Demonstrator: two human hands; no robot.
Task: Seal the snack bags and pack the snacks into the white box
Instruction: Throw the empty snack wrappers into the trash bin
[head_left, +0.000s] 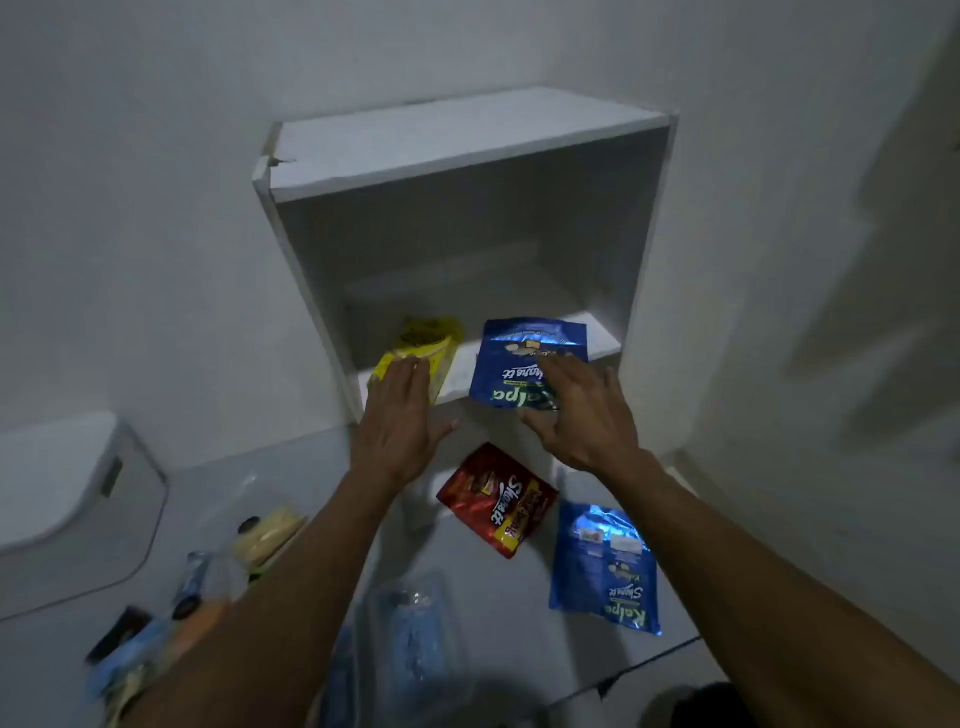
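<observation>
The white box (457, 156) stands on its side with its opening toward me. A yellow snack bag (431, 338) lies on its lower panel at the left, and my left hand (400, 421) rests flat on the bag's near end with fingers spread. My right hand (582, 410) grips a blue snack bag (519, 353) at its near edge, with the bag's far half over the box's lower panel. On the floor nearer me lie a red snack bag (498, 499) and a second blue snack bag (608, 566).
A white lidded container (67, 499) sits at the left. Several blurred packets and clear plastic wrappers (415, 639) lie at the lower left and bottom middle. A dark cable (649, 662) crosses the floor at the lower right. White walls surround the box.
</observation>
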